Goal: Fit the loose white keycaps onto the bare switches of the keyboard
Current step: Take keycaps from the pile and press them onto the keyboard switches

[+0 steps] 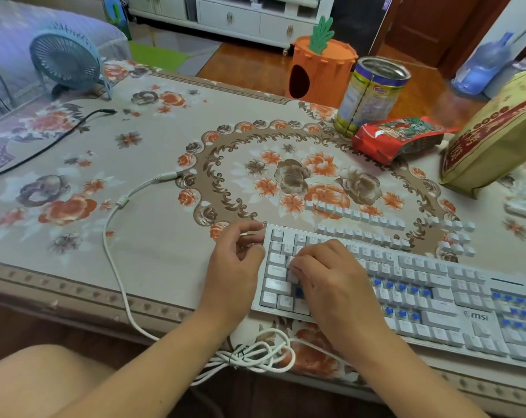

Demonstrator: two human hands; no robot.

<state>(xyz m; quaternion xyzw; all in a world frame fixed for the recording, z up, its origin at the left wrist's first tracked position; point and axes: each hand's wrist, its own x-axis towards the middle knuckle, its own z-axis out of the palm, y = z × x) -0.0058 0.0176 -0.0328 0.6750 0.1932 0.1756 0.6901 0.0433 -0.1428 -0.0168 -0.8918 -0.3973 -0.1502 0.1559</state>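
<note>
While the right hand [331, 276] lies over the left end of the keyboard [436, 300], its fingers bend down onto the keys there; whether they pinch a keycap cannot be told. The left hand [234, 260] sits just beside the keyboard's left edge, fingers curled loosely, and anything held inside them is hidden. The keyboard is a long white plastic slab, most switches capped with squarish white keys; bare switches [403, 289] with blue stems show in its middle and toward its right end. Beyond its far edge lie the loose white keycaps [355, 214], set in two straight rows, with a third small cluster [454, 238] further right. A smooth white cable [255, 351] coils in a tied bundle at the near edge. Everything rests on a flowered, printed tablecloth [135, 164]. Far beyond the keyboard stand one round metal tin [373, 95] and one crinkled red packet [397, 137].
</note>
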